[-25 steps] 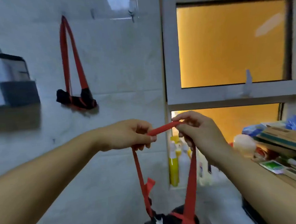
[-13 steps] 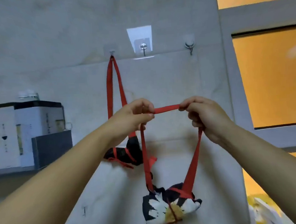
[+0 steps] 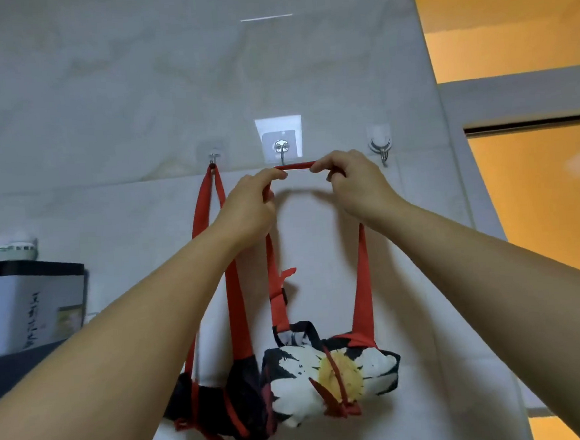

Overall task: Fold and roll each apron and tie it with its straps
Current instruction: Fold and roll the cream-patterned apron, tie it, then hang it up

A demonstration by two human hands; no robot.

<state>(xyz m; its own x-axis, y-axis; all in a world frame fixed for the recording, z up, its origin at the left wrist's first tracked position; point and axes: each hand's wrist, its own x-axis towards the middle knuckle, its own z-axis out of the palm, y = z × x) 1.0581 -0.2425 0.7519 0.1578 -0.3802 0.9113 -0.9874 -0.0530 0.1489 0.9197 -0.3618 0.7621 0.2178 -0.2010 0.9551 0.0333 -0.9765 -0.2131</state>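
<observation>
A rolled apron (image 3: 330, 371) with a white and yellow flower print, tied round with red straps, hangs from its red neck strap (image 3: 294, 166). My left hand (image 3: 250, 205) and my right hand (image 3: 354, 181) each pinch that strap and hold it stretched level just under the middle wall hook (image 3: 281, 150). A second rolled, dark apron (image 3: 226, 406) hangs to the left by its red loop from the left hook (image 3: 212, 158), partly behind my left forearm.
A third hook (image 3: 381, 148) on the right holds nothing. The grey tiled wall (image 3: 101, 95) fills the view. A white and black box (image 3: 30, 306) stands on a shelf at the left. An orange window (image 3: 538, 202) with a grey frame is at the right.
Both hands have lifted the strap and the flower apron upward, from chest height to just below the middle hook. The camera has tilted up and left toward the hooks.
</observation>
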